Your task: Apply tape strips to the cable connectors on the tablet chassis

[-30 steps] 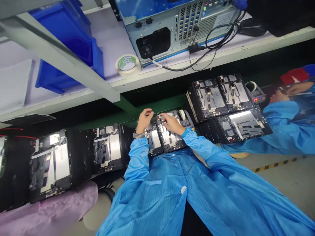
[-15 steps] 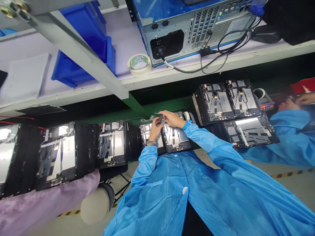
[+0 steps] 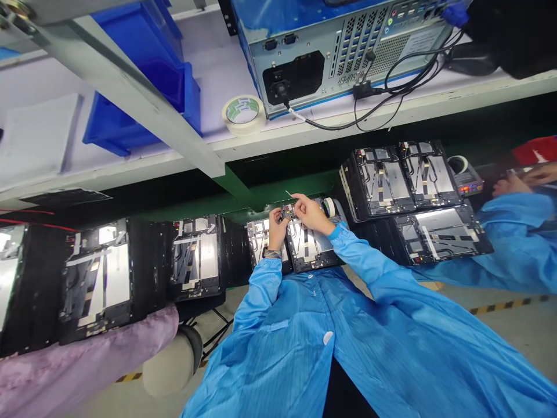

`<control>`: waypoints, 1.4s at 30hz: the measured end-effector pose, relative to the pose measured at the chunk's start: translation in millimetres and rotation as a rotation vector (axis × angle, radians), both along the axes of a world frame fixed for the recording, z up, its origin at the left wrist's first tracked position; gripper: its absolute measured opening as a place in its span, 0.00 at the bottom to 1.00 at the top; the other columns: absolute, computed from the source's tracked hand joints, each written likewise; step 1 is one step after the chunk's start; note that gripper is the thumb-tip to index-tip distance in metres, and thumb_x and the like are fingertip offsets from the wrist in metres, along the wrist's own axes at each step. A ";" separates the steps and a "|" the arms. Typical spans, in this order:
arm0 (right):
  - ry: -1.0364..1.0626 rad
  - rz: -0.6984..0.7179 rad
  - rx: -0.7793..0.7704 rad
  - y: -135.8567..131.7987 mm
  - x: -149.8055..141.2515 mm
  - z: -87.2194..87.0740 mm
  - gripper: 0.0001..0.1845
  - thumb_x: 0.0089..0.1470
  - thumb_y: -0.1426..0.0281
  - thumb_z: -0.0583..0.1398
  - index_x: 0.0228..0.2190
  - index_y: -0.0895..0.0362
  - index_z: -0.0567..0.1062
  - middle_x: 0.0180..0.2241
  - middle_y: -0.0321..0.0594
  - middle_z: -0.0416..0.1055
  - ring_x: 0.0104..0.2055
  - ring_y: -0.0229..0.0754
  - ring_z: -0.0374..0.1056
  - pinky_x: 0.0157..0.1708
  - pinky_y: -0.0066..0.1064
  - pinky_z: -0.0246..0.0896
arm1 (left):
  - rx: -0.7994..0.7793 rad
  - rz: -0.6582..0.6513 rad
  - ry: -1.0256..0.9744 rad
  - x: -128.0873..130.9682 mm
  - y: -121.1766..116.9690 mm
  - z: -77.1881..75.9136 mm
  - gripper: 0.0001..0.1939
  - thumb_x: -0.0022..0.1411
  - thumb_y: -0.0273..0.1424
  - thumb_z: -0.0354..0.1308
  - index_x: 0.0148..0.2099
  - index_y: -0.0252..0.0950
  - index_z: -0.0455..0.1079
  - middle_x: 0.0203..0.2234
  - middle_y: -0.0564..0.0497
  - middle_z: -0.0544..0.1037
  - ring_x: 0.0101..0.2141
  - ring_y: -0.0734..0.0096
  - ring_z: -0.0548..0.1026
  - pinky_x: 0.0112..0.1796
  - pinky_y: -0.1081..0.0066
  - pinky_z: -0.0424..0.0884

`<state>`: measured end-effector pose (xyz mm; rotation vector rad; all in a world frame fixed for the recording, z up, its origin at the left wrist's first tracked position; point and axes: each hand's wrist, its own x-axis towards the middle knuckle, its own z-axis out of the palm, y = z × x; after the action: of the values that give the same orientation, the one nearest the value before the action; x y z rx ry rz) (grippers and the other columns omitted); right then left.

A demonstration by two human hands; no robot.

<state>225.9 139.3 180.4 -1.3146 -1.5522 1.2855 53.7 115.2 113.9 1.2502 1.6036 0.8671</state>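
Observation:
An opened electronic panel (image 3: 310, 247) with silver plates, dark frame and cables lies in front of me, and a similar panel (image 3: 256, 235) is beside it on the left. My left hand (image 3: 275, 231) rests at the panels' upper edges, thumb and fingers curled toward each other; whatever is between them is too small to make out. Slightly above the right panel, my right hand (image 3: 314, 215) is closed on a thin pale strip (image 3: 289, 193) that sticks out past its fingertips. Small parts (image 3: 288, 210) at the panel's top edge show between the hands.
A tape roll (image 3: 329, 206) stands right of my right hand. Stacked panels (image 3: 378, 177) are further right, near a co-worker's hands (image 3: 513, 184). More panels (image 3: 195, 255) line the left, by a purple sleeve (image 3: 130, 342). The shelf (image 3: 304, 129) above holds a computer case (image 3: 300, 75) and blue bins (image 3: 143, 110).
My right hand has drawn back a little to the right, away from my left hand, with the pale strip now raised clear. The left hand stays at the panel edge.

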 end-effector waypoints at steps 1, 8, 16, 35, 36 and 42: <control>0.164 -0.071 -0.116 -10.0 -2.6 2.6 0.28 0.55 0.69 0.63 0.58 0.55 0.72 0.34 0.35 0.74 0.29 0.39 0.65 0.32 0.31 0.61 | 0.005 -0.004 0.002 -0.1 -0.3 -0.4 0.23 0.70 0.32 0.56 0.65 0.40 0.59 0.62 0.41 0.73 0.62 0.68 0.73 0.60 0.67 0.69; 1.064 -0.288 -0.721 -63.2 -26.6 -7.6 0.20 0.51 0.73 0.67 0.47 0.57 0.76 0.31 0.36 0.76 0.26 0.35 0.66 0.27 0.28 0.61 | 0.091 0.070 -0.291 -1.5 -3.4 -12.4 0.24 0.65 0.33 0.63 0.61 0.43 0.64 0.58 0.44 0.74 0.61 0.60 0.73 0.60 0.61 0.69; 1.175 -0.326 -0.792 -57.6 -30.0 -14.9 0.11 0.58 0.75 0.63 0.44 0.58 0.78 0.30 0.38 0.77 0.27 0.36 0.69 0.29 0.28 0.65 | 0.160 0.074 -0.291 -0.2 -3.5 -13.0 0.26 0.63 0.30 0.63 0.62 0.46 0.64 0.63 0.46 0.69 0.63 0.58 0.70 0.59 0.60 0.70; 1.193 -0.378 -0.863 -53.9 -34.8 -7.2 0.09 0.62 0.71 0.59 0.40 0.58 0.79 0.31 0.41 0.77 0.28 0.39 0.67 0.29 0.31 0.65 | 0.244 -0.124 0.079 -7.8 -2.5 2.8 0.12 0.68 0.27 0.55 0.50 0.42 0.77 0.67 0.43 0.63 0.69 0.53 0.63 0.70 0.49 0.58; 1.190 -0.379 -0.873 -55.4 -33.6 -5.7 0.10 0.62 0.70 0.58 0.40 0.58 0.79 0.30 0.41 0.76 0.27 0.39 0.66 0.29 0.31 0.64 | 0.241 -0.128 0.088 -8.5 -2.7 3.1 0.13 0.68 0.27 0.55 0.51 0.42 0.77 0.67 0.44 0.63 0.69 0.53 0.62 0.70 0.49 0.58; 0.698 -0.184 -0.731 -68.6 -16.6 -3.8 0.17 0.59 0.66 0.58 0.45 0.59 0.81 0.26 0.38 0.72 0.23 0.39 0.59 0.27 0.31 0.58 | 0.213 -0.141 0.094 -11.5 -1.5 4.8 0.11 0.70 0.29 0.57 0.50 0.44 0.78 0.66 0.44 0.64 0.69 0.53 0.62 0.71 0.49 0.57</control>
<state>209.3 70.8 176.6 -1.1655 -0.4725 2.0004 42.2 113.7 118.6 1.5547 1.5046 0.9195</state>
